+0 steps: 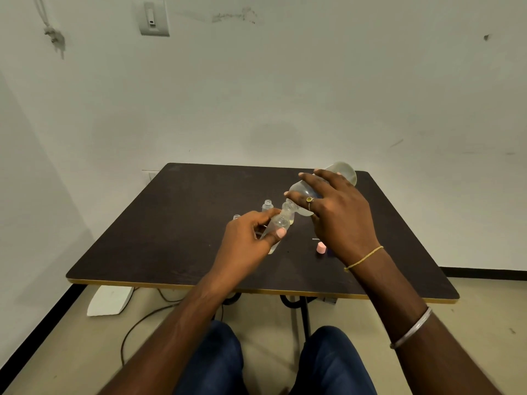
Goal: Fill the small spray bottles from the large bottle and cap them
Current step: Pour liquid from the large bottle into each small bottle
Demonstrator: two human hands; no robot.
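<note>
From the head view: the left hand (251,238) pinches a tilted small spray bottle (278,226) and the right hand (336,212) grips the large bottle (319,186), tipped neck-to-mouth onto it. Filling looks mid-pour. Two open bottles (268,205) (236,217) wait just beyond the left hand, and a pink cap (321,248) lies beside the right hand on the tabletop (171,238). No bottle looks capped yet.

Right hand (339,215) is covering most of the large bottle (345,173) — only base and neck are showing. Left hand (243,246) is hiding the lower half of the small bottle (278,223) and all but the rim of a second small bottle (236,216). Right wrist is blocking a dark thing (330,252) beside the pink cap (321,248) — can't identify it.
</note>
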